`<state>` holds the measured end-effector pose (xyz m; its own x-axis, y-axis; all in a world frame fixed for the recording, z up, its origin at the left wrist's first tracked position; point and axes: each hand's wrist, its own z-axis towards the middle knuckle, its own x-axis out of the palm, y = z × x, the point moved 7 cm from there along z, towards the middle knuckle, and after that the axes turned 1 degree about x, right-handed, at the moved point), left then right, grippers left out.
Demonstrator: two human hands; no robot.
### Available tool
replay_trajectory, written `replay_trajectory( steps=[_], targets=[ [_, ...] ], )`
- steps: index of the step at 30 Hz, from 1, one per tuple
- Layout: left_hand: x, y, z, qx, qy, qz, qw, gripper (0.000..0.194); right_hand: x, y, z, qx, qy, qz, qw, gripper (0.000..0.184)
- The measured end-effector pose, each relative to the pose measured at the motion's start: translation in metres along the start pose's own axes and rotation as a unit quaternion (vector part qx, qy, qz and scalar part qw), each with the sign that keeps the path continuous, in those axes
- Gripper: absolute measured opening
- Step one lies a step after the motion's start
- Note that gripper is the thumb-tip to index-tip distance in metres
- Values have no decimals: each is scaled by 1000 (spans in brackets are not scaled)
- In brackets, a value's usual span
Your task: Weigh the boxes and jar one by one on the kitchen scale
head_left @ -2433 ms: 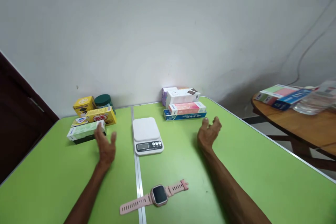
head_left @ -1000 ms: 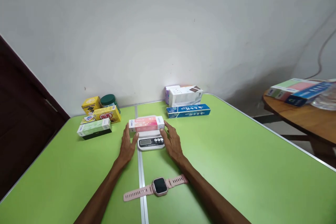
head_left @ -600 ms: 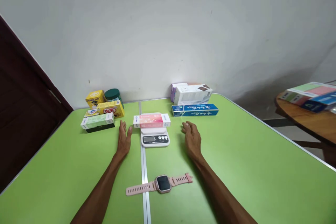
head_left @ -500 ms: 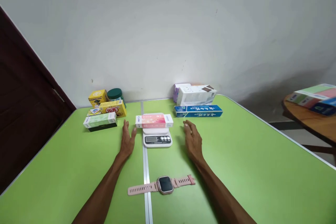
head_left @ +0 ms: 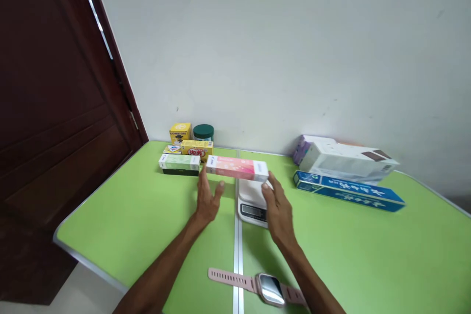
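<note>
Grip of the two bare hands is on a pink-and-white carton (head_left: 236, 168), grasped by its ends: the fingertips of the left hand (head_left: 208, 199) meet its left end, and those of the right hand (head_left: 279, 208) press its right end. The left thumb stands away from the carton. Held level apart from a slight drop to the right, the carton is raised over the far part of a white digital scale (head_left: 251, 194) and reaches past the scale's left side. The right hand covers part of the scale's display panel.

Beneath, a metal seam (head_left: 237, 260) runs from the far edge of the green tabletop (head_left: 368, 255) toward the near side. A pink-strapped smartwatch (head_left: 271, 289) lies across it, nearer than the scale, its right strap end partly behind the right forearm.

Near the far left corner sit a pale green carton (head_left: 179, 163) with a dark lower band, a yellow carton (head_left: 196, 150) with red lettering, a small yellow-and-white pack (head_left: 171, 149), a yellow box (head_left: 180, 132) reading "COME ON" and a green-lidded jar (head_left: 203, 132). Toward the far right corner, a long blue toothpaste carton (head_left: 348, 191) lies before a white box (head_left: 342, 159), with a purple package (head_left: 300, 148) behind.
</note>
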<state>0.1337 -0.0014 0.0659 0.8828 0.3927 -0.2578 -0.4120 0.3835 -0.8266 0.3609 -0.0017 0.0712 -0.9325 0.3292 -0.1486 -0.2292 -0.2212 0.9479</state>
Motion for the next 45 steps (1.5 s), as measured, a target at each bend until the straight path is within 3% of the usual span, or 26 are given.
replay_trajectory(
  steps=[6, 10, 15, 20, 22, 24, 26, 28, 30, 33, 36, 38, 41, 45],
  targets=[
    [-103, 41, 48, -26, -141, 63, 988, 75, 134, 21, 8, -32, 124, 69, 989, 86],
    [-147, 77, 69, -50, -168, 97, 980, 77, 198, 23, 12, -64, 149, 83, 983, 86],
    [-157, 109, 86, -71, -134, 120, 981, 82, 232, 17, 20, -70, 172, 61, 981, 90],
    [-153, 117, 85, -77, -117, 147, 979, 89, 227, 17, 19, -84, 182, 37, 979, 91],
    [-153, 112, 78, -73, -138, 162, 974, 95, 209, 22, 14, -106, 182, 24, 977, 86],
    [-153, 102, 68, -53, -163, 187, 967, 99, 176, 25, 10, -131, 169, 9, 977, 77],
    [-145, 86, 57, -16, -171, 213, 962, 98, 124, 22, 10, -158, 123, -7, 980, 65],
    [-129, 68, 46, 25, -155, 220, 963, 96, 55, 11, 15, -174, 33, -30, 984, 58],
    [-102, 48, 33, 57, -120, 207, 969, 91, -25, -13, 23, -160, -85, -65, 981, 59],
    [-43, 15, 11, 91, -40, 168, 981, 84, -138, -63, 38, -83, -233, -130, 960, 75],
    [30, -28, -12, 117, 46, 100, 987, 80, -222, -110, 53, 34, -346, -151, 925, 90],
    [83, -56, -22, 114, 111, 47, 986, 79, -252, -128, 66, 68, -378, -142, 913, 95],
    [162, -83, -23, 48, 202, 0, 978, 82, -266, -136, 89, 55, -361, -126, 922, 99],
    [249, -73, -1, -121, 273, 0, 954, 96, -263, -141, 109, 44, -318, -118, 940, 101]
  ],
)
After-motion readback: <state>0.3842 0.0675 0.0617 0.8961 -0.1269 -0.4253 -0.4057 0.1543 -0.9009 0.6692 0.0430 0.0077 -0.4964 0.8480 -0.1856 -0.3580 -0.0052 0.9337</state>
